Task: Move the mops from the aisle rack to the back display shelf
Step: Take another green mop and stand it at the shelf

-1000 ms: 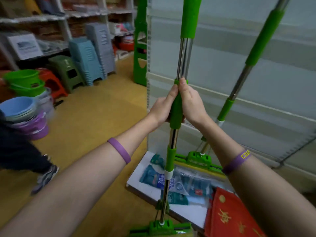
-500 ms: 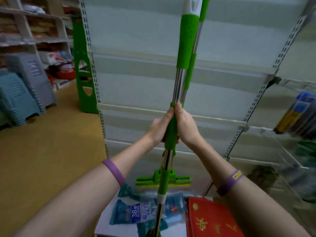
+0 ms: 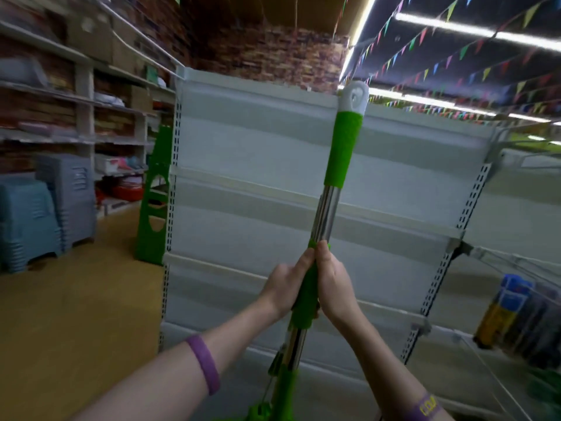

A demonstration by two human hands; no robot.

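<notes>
Left hand [image 3: 283,288] and right hand [image 3: 334,287] were both wrapped round the mop [image 3: 326,214], fingers curled on its lower green sleeve [image 3: 305,299]: left hand on the left side, right hand on the right, thumbs lying up along the sleeve and almost meeting at its top edge. I wore a purple left wristband [image 3: 205,363] on one forearm and a purple right wristband [image 3: 426,408] with yellow lettering, too blurred to read, on the other. The mop stood near upright in front of me, top leaning slightly right. Above my hands came bare steel tube, then the upper green grip [image 3: 344,147], then the white cap [image 3: 353,98]. Below them the tube ran into a green linkage [image 3: 280,390] and out of the bottom edge, mop head out of view, so I couldn't tell whether it touched the floor. Directly behind the mop was the white shelf unit [image 3: 243,153], with slotted uprights down both edges. A green stand [image 3: 154,196] sat against its left upright. Stacked blue and grey stools [image 3: 45,208] were further left on the yellow floor [image 3: 76,299], with wall shelving [image 3: 76,95] above them. Blue and yellow packs [image 3: 510,311] hung low right, blurred. Brick wall [image 3: 273,53], strip lights [image 3: 473,28] and coloured bunting [image 3: 455,56] were overhead.
</notes>
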